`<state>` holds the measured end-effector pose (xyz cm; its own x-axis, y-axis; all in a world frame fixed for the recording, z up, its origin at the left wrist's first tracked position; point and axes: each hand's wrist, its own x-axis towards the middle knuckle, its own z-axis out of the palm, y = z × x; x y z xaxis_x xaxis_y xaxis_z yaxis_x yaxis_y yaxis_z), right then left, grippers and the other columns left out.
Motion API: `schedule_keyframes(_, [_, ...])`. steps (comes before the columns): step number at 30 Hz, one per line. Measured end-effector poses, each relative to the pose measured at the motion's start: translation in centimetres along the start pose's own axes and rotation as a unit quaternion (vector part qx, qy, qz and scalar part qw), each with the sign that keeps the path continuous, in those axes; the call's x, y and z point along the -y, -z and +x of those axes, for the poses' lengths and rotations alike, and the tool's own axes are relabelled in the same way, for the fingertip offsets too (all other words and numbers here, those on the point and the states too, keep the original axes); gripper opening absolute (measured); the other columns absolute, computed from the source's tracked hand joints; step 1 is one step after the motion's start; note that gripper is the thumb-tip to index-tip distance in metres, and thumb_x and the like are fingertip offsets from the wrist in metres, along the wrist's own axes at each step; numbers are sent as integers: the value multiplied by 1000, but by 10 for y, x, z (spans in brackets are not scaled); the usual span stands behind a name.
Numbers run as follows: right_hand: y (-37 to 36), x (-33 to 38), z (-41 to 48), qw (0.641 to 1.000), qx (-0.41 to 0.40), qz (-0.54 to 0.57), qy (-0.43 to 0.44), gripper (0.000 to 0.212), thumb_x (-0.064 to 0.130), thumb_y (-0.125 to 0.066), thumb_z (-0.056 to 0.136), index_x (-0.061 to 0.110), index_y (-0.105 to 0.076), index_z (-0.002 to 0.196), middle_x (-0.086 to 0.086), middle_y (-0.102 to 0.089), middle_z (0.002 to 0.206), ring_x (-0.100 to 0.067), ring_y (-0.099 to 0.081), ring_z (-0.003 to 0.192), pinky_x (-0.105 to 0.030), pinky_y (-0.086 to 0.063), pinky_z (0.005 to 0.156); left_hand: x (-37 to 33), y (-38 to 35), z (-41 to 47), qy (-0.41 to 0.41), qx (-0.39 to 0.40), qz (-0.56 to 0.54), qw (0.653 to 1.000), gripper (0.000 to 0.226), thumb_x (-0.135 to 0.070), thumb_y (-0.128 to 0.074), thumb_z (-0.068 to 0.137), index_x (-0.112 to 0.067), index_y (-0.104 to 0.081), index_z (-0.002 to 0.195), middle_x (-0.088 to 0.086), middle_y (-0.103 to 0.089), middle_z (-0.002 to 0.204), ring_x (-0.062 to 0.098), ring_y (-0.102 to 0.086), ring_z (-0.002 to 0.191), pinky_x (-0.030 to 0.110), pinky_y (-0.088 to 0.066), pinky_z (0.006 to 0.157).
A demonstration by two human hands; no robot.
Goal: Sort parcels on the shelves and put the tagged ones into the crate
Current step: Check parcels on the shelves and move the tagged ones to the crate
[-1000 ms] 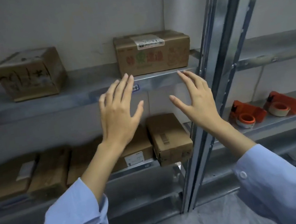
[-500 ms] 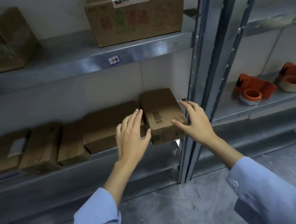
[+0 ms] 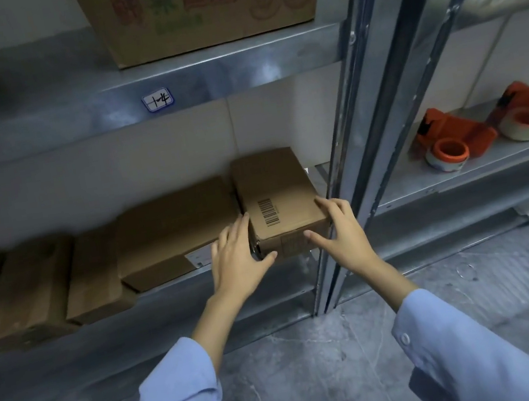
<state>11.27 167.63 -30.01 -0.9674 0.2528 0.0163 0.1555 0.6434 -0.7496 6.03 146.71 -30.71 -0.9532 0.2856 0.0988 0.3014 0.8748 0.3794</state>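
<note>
A pale wall (image 3: 21, 27) stands behind grey metal shelves. The upper shelf (image 3: 235, 66) has a small white sticker (image 3: 157, 100) on its front edge with "1-4" written on it. Shiny metal posts (image 3: 377, 113) lean up between this rack and the next one. On the lower shelf to the right (image 3: 492, 160) sit two orange tape holders (image 3: 451, 139) close together. The floor (image 3: 317, 365) is grey and stony with light marks. The light is dim and a bit blue.

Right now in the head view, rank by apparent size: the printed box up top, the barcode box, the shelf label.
1. Printed box, largest though cropped.
2. Barcode box, between left hand and right hand.
3. Shelf label, smallest.
</note>
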Motion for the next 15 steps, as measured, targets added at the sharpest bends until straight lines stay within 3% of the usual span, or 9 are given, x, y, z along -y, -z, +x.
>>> schedule_keyframes(4, [-1,2,4,1000,0,-8,-4,74,28,-74,87,16,-35,149,-4,-35,142,-21,-49,124,-35,-45,102,0,-3,6,0,-15,-30,999,94,-53,-73,76,-20,-28,152,-3,-44,150,20,-34,136,36,-28,107])
schedule_keyframes(15, [-3,10,6,1000,1,-7,-29,70,21,-73,88,13,-36,147,-6,-36,136,-24,-51,121,-37,-44,106,4,-8,19,25,-22,-76,997,95,-52,-76,72,-21,-31,150,1,-52,142,24,-35,133,38,-28,101])
